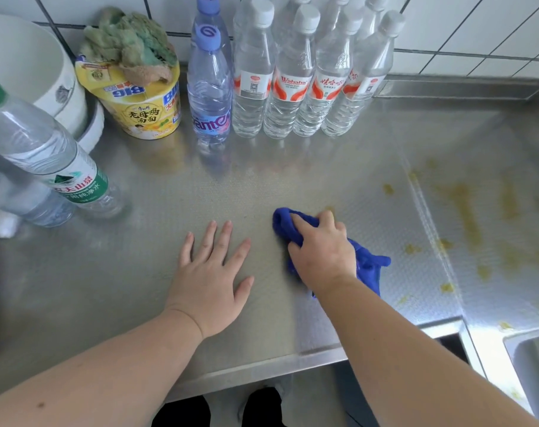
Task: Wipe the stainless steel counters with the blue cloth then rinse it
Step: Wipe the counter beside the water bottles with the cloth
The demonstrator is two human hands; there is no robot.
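Single head-worn wide-angle view, looking forward and steeply down from above the near edge of the steel counter (169,186). Faces the tiled back wall (446,23), seen along the top of the picture. Close enough to fill the lower half with both forearms, left hand (211,272) and right hand (319,249). Takes in the counter's far edge, its near lip, and floor below. Straight lines bowed toward the borders. No second view to share with.
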